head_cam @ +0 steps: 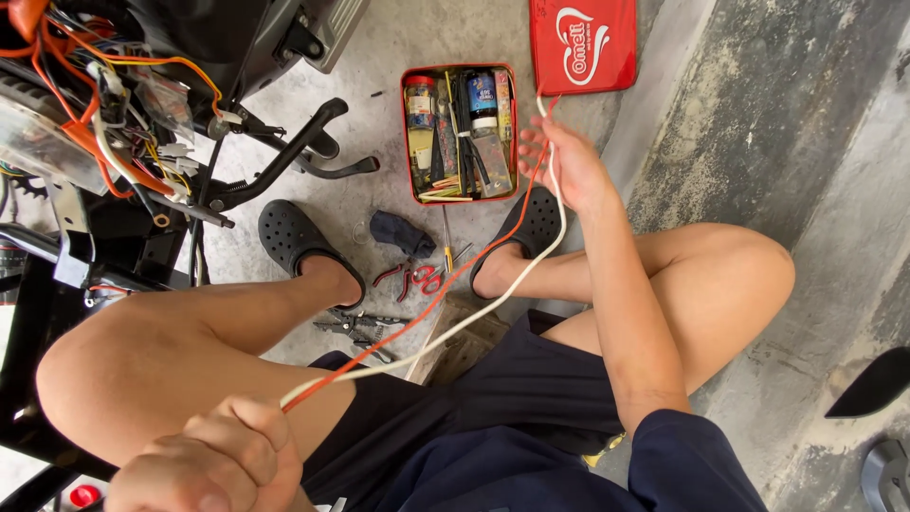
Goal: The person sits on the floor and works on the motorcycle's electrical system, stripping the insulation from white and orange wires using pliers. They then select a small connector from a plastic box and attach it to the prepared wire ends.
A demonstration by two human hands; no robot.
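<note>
1. The left hand (pixel 213 455), at 7 o'clock, makes a tight fist on one end of two wires (pixel 455 313), orange and white.
2. The right hand (pixel 569 166), at 1 o'clock, pinches the other end, so the wires stretch straight.
3. The open red tin (pixel 409 133) sits on the floor (pixel 379 47) at 12 o'clock, close to reach.

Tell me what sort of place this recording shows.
Probably an informal vehicle repair spot on a bare concrete floor. A stripped frame with exposed wiring stands beside the seated person, an open red tool tin and pliers lie on the ground, and both hands stretch orange and white wires.
</note>
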